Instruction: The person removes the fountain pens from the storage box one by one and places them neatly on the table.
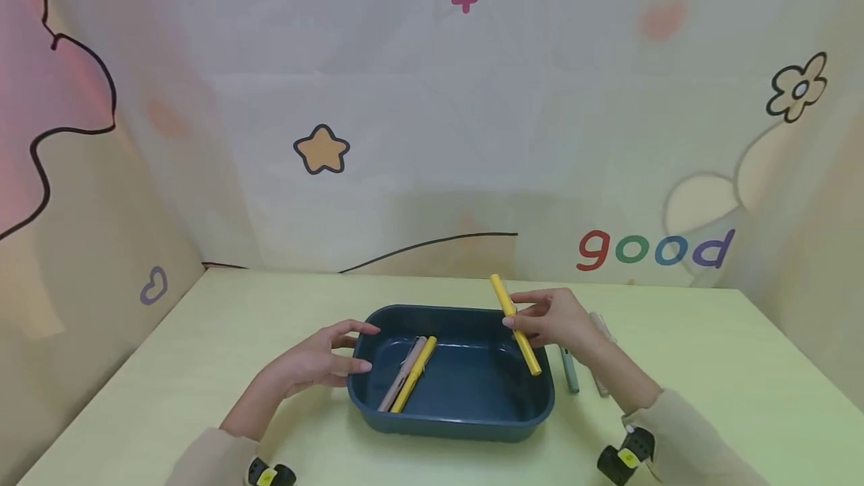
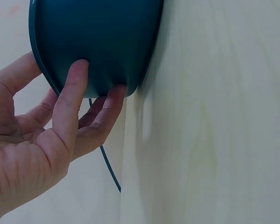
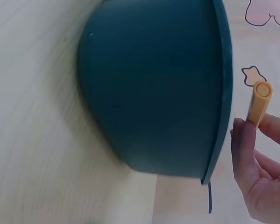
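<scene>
A dark blue box [image 1: 472, 426] stands on the table. My left hand [image 1: 317, 357] holds its left end, some fingers over the rim, others on the outer wall [image 2: 98, 42]. Inside, a pale pink pen [image 1: 403, 375] and a yellow pen [image 1: 415, 373] lie side by side, slanted, toward the left. Over the box's right side, my right hand [image 1: 556, 319] pinches another yellow pen [image 1: 526, 355] between thumb and fingers. That pen is tilted, its lower end above the box's inside. The right wrist view shows the same pen [image 3: 258, 105] end-on, above the rim.
Right of the box, a teal pen [image 1: 570, 372] and a whitish pen [image 1: 601, 385] lie on the light table [image 1: 715, 366], partly hidden by my right hand and forearm. A printed cloth [image 1: 418, 96] hangs behind the table and along its sides.
</scene>
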### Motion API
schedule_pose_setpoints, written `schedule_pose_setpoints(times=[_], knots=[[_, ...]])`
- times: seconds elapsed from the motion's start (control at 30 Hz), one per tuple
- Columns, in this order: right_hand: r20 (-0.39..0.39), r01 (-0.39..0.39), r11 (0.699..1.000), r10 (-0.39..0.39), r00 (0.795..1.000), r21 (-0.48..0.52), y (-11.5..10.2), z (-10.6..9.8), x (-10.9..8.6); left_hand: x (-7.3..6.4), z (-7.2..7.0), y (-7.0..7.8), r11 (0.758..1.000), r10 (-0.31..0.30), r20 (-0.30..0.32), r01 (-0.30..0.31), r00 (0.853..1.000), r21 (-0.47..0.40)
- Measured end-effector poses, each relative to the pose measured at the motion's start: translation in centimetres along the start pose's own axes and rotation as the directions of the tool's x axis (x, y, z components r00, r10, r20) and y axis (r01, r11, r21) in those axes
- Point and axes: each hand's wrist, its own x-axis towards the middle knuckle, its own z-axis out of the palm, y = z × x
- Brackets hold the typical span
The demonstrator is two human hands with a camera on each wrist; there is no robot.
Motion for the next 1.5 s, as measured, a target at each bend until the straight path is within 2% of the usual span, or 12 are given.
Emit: schedule_pose_setpoints(times=[0.33, 0.57, 0.8, 1.1, 1.5], knots=[[-0.030, -0.010, 1.000, 0.011, 1.000, 0.027, 0.8, -3.1, -0.9, 0.4, 0.4, 0.3, 1.000, -0.011, -0.007, 0.011, 1.000, 0.008], [-0.033, -0.006, 1.000, 0.007, 0.999, 0.030, 2.1, -5.2, -0.9, -0.1, 0.1, 0.0, 1.000, -0.014, -0.014, 0.015, 1.000, 0.019], [-0.029, -0.021, 0.999, 0.022, 0.999, 0.034, 3.6, -7.3, -0.9, -0.3, 0.0, -0.1, 1.000, 0.014, 0.028, -0.014, 1.000, -0.005], [-0.043, -0.068, 0.997, 0.069, 0.997, 0.022, 5.6, -9.8, -1.4, 0.2, 0.5, -0.1, 1.000, 0.013, 0.040, -0.013, 0.999, -0.009], [-0.030, -0.115, 0.991, 0.117, 0.993, 0.073, 7.9, -11.3, -1.2, -0.1, 0.2, -0.2, 1.000, 0.027, 0.044, -0.027, 0.999, -0.001]])
